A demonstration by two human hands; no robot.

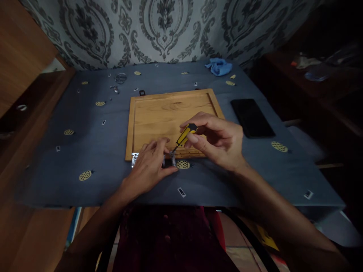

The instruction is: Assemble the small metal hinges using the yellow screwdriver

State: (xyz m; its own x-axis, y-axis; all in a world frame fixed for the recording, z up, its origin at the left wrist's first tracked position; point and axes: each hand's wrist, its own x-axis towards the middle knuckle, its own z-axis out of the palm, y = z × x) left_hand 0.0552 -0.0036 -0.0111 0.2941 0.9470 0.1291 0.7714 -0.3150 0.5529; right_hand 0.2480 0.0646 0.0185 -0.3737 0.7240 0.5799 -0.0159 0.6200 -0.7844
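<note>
A wooden panel (167, 117) with a raised frame lies flat on the cloth-covered table. My right hand (221, 141) pinches a small yellow and black screwdriver (185, 135), held at a slant. Its tip meets a shiny metal fitting (173, 159) at the panel's near edge. My left hand (150, 160) lies over that edge, its index finger and thumb on either side of the fitting, steadying it. Another metal piece (135, 158) sticks out left of my left hand at the panel's corner. Part of the hardware is hidden under my fingers.
A black phone or tablet (252, 118) lies right of the panel. Toward the back are a crumpled blue cloth (219, 67), a clear plastic bag (120, 78) and small metal parts (115, 89). A patterned curtain (167, 30) hangs behind, and wooden furniture (25, 53) stands at left.
</note>
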